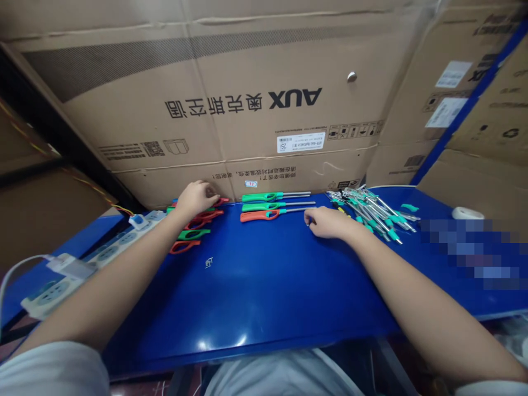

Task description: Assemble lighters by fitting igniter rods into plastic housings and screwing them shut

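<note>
My left hand (197, 197) is at the back left, over a row of red and green lighter handles (193, 235). Its fingers close at the end of a red lighter handle (223, 201), and the palm hides part of the row. At centre right my right hand (328, 222) rests low over the table, fingers curled in. It is beside the metal tube tip of an orange long-necked lighter (259, 215); whatever its fingers hold is hidden. Two green lighters, one in the middle (259, 207) and one at the back (259, 197), lie parallel behind the orange one.
Metal lighter tubes with teal parts (377, 212) are heaped right of my right hand. A loose teal piece (410, 208) and a white object (467, 213) lie farther right. Power strips (109, 250) line the left side. Cardboard (247, 71) walls the blue table's (247, 286) back.
</note>
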{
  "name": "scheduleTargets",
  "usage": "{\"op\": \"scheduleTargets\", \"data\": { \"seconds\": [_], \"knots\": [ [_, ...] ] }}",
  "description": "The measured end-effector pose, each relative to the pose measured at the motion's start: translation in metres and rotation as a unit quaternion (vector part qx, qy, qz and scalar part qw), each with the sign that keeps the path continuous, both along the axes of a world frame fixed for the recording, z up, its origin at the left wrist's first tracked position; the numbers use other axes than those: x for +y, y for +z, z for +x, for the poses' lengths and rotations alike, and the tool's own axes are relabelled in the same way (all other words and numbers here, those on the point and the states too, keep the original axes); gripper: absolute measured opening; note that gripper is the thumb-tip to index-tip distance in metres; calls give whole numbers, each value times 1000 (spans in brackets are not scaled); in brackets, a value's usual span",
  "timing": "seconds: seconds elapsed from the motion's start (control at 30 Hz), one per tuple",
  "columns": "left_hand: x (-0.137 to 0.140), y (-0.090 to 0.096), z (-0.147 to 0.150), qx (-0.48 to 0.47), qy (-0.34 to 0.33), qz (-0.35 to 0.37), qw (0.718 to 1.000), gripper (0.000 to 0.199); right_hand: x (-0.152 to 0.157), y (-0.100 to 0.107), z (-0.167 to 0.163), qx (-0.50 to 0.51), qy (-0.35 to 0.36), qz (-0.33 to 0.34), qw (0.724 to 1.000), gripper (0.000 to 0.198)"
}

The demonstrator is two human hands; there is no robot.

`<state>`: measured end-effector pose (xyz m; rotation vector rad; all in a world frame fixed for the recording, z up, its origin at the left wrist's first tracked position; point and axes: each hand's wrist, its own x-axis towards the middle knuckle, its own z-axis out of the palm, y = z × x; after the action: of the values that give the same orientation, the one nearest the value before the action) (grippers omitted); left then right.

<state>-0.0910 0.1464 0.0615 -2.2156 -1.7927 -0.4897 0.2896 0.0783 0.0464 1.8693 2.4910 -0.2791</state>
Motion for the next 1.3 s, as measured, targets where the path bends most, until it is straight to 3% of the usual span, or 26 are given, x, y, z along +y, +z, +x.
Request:
{"op": "scheduleTargets", "data": {
  "seconds": [0.13, 0.37, 0.53, 0.67, 0.77, 0.9, 1.0, 1.13, 1.3],
  "knots": [
    [-4, -1, -15, 18, -28, -25, 999, 28, -6, 0, -7, -14, 30, -23, 999, 16],
    [-2, -13, -9, 62, -38, -36, 997, 26, -5, -1, -7, -25, 44, -31, 998, 17],
    [-6, -2, 5, 87, -44, -7, 995, 26, -5, -4, -7, -33, 52, -19, 998, 18],
    [-26, 14, 33, 98, -73, 21, 992, 29, -7, -1, -8, -33, 61, -1, 998, 18],
    [-55, 19, 68, 110, -131, 19, 985, 31, -8, 5, -7, -20, 57, 46, 997, 26],
    [-105, 0, 120, 136, -266, -21, 954, 26, -11, 11, -6, 68, 99, 108, 987, 37],
    [-133, -24, 148, 159, -342, -68, 924, 21, -16, 11, -10, 165, 224, 49, 959, 34],
    [-142, -35, 159, 93, -365, -114, 919, 17, -20, 6, -16, 172, 306, -29, 936, 23],
    [-136, -18, 135, -45, -333, -139, 931, 24, -21, 8, -11, 171, 318, -31, 932, 20]
  ]
}}
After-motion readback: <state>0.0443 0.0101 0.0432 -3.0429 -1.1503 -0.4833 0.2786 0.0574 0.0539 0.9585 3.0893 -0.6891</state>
